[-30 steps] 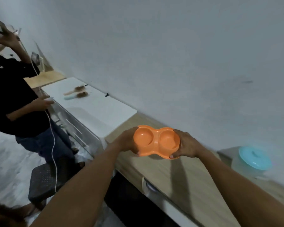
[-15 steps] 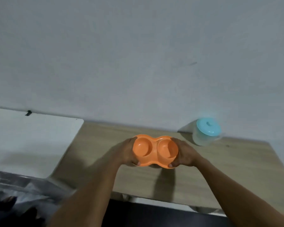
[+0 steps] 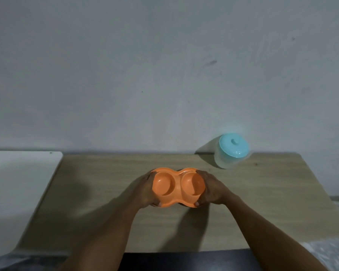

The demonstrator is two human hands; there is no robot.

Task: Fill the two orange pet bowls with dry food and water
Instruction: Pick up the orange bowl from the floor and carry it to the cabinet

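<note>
While clamped from both ends, orange double bowl [image 3: 178, 187] held just over wooden table [image 3: 262, 202], rims up, both of the 2 wells dry and bare. Left hand [image 3: 143, 189] wrapped round left end, thumb at near edge; right hand [image 3: 210, 189] wrapped round right end likewise. Beyond the grip and to its right, clear container with blue lid [image 3: 232, 150] upright by grey wall [image 3: 164, 75]. Well left of the grip, white surface [image 3: 18, 188] butting against the tabletop.
</note>
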